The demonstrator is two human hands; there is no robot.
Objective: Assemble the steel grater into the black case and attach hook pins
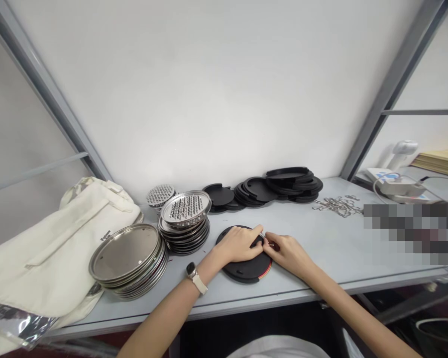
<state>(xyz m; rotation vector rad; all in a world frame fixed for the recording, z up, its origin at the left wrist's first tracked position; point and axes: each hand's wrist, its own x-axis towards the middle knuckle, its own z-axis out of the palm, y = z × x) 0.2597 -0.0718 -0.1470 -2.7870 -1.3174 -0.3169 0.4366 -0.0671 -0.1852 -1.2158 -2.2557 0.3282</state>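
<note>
A black round disc (246, 268) lies flat on the grey table (321, 258) in front of me, with a red-orange edge showing at its lower right. My left hand (239, 243), with a watch on its wrist, rests on top of the disc, fingers curled and pressing down. My right hand (285, 251) meets it at the disc's right edge, its fingertips pinched on a small thin metal piece that I cannot make out clearly.
Left of the disc stand stacks of perforated metal discs (186, 219) and plain metal lids (129, 258). A white cloth bag (59, 243) lies at far left. Black discs (280, 184) pile at the back, metal clips (338, 205) to the right, and a white device (395, 184) beyond.
</note>
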